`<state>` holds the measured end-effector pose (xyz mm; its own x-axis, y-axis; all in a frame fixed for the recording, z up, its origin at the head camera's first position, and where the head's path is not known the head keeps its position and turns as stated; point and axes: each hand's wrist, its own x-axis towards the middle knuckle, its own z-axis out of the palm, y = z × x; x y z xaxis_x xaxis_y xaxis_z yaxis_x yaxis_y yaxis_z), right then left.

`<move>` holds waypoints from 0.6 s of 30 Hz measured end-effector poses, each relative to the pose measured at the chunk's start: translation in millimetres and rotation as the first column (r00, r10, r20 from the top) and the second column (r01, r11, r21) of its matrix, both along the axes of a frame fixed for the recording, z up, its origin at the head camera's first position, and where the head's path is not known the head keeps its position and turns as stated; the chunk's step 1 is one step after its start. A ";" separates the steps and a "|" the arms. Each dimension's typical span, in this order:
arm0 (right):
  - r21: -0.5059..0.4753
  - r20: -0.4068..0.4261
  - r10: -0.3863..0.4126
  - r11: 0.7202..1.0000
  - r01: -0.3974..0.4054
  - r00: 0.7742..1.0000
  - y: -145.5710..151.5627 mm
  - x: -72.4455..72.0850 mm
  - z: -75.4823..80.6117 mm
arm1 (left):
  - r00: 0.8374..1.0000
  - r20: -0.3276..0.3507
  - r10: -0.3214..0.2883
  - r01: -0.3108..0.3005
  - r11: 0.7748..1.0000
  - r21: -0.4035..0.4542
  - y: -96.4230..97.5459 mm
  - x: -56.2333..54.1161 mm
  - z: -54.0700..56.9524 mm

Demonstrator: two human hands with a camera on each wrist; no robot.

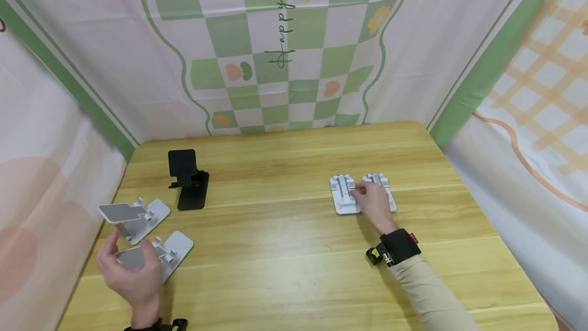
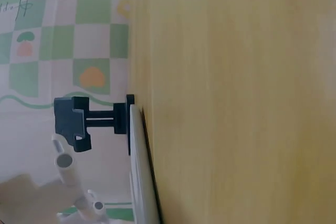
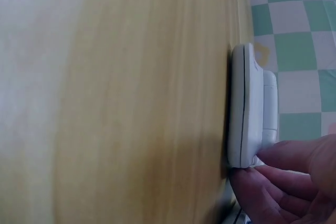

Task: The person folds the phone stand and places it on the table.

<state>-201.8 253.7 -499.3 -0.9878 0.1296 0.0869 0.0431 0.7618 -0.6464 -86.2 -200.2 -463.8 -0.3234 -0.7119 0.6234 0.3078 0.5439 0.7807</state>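
Two unfolded white phone stands stand at the table's left: a rear stand (image 1: pixel 156 216) and a front stand (image 1: pixel 180 246), each with a tilted grey-faced plate. My left hand (image 1: pixel 130 277) curls its thumb and fingers round the front stand's plate, partly hiding it. Toward the right, my right hand (image 1: pixel 374 203) pinches the near right edge of a folded white phone stand (image 1: pixel 342 195). In the right wrist view, thumb and fingers meet at the corner of that folded stand (image 3: pixel 247 108). A second folded white stand (image 1: pixel 376 180) lies beside it, partly covered by the right hand.
A black phone stand (image 1: pixel 193 193) stands unfolded at the back left, behind the white ones. The wooden table (image 1: pixel 275 249) has its far edge against a checked green and white cloth (image 1: pixel 308 65). More cloth hangs on the left and right sides.
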 end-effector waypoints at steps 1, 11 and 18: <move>0.003 -0.005 0.000 1.000 0.000 1.000 0.1 0.2 -0.3 | 1.000 0.001 -0.004 0.004 1.000 0.025 -0.1 0.2 -1.0; -0.002 0.017 0.013 1.000 -0.013 1.000 1.0 1.3 0.4 | 0.997 0.081 -0.002 -0.020 0.962 0.273 -7.8 -2.7 -14.7; -0.006 0.023 0.022 1.000 -0.022 0.999 0.9 1.8 1.6 | 0.997 0.079 -0.002 -0.021 0.955 0.296 -16.7 -7.7 -24.0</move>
